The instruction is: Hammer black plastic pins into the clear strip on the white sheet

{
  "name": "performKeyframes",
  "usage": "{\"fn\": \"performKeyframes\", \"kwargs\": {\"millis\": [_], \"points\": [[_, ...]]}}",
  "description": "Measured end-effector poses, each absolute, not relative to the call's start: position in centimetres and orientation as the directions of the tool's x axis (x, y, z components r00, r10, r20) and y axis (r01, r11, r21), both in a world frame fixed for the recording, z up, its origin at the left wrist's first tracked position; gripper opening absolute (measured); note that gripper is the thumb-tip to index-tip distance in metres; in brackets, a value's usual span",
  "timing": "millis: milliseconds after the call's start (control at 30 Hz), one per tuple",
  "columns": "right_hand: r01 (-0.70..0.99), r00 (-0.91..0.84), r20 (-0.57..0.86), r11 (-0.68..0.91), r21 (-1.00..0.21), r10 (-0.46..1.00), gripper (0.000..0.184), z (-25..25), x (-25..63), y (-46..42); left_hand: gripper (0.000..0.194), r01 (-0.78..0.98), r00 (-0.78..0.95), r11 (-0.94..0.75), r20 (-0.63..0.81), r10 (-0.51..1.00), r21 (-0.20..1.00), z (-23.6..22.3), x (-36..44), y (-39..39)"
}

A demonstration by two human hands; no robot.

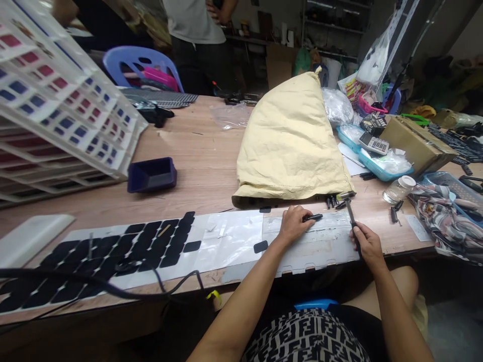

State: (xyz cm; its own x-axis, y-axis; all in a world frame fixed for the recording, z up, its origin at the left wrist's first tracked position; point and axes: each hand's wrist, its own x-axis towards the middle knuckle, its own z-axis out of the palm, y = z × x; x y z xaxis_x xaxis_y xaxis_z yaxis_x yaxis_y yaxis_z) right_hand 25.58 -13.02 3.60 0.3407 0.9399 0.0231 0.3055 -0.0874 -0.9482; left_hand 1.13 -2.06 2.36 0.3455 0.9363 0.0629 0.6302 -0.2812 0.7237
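Observation:
My left hand (pixel 295 221) rests on a grey sheet (pixel 324 246) near the table's front edge, its fingers closed on a small black cylindrical piece (pixel 314 217) that points right. In my right hand (pixel 368 244) is a small hammer (pixel 350 211), gripped by its dark handle, with the metal head raised at the far end. The hammer head is just right of several small black parts (pixel 331 202) lying by the bottom of a large cream sack (pixel 290 146). The exact kind of the black piece is too small to tell.
Left of my hands lies a white sheet with rows of black stickers (pixel 143 241), crossed by a black cable (pixel 113 289). A purple tray (pixel 151 175) and white crate (pixel 75 110) stand beyond. At right are a glass jar (pixel 399 190), calculator (pixel 373 144) and cardboard box (pixel 415 143). A person (pixel 196 25) stands behind.

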Motion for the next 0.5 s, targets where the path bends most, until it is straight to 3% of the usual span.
{"fn": "performKeyframes", "kwargs": {"millis": [100, 233, 400, 500], "points": [[0.081, 0.443, -0.038, -0.083, -0.993, 0.896, 0.048, 2.8, 26.4, -12.8, 0.021, 0.508, 0.479, -0.400, 0.135, 0.867, 0.763, 3.1, 0.8, -5.1], [0.043, 0.449, -0.035, -0.061, -0.997, 0.893, 0.049, 2.6, 26.4, -12.9, 0.025, 0.187, 0.817, -0.554, 0.185, 0.547, 0.811, 2.9, 0.9, -12.0], [0.120, 0.356, -0.038, -0.086, -0.989, 0.934, 0.048, 2.8, 26.0, -13.0, 0.023, 0.229, 0.876, -0.706, 0.174, 0.449, 0.670, 1.5, 1.1, -16.6], [0.129, 0.356, -0.036, -0.087, -0.988, 0.934, 0.048, 2.7, 26.1, -13.0, 0.029, 0.194, 0.905, -0.656, 0.125, 0.408, 0.730, -0.4, 0.4, -16.7]]}}
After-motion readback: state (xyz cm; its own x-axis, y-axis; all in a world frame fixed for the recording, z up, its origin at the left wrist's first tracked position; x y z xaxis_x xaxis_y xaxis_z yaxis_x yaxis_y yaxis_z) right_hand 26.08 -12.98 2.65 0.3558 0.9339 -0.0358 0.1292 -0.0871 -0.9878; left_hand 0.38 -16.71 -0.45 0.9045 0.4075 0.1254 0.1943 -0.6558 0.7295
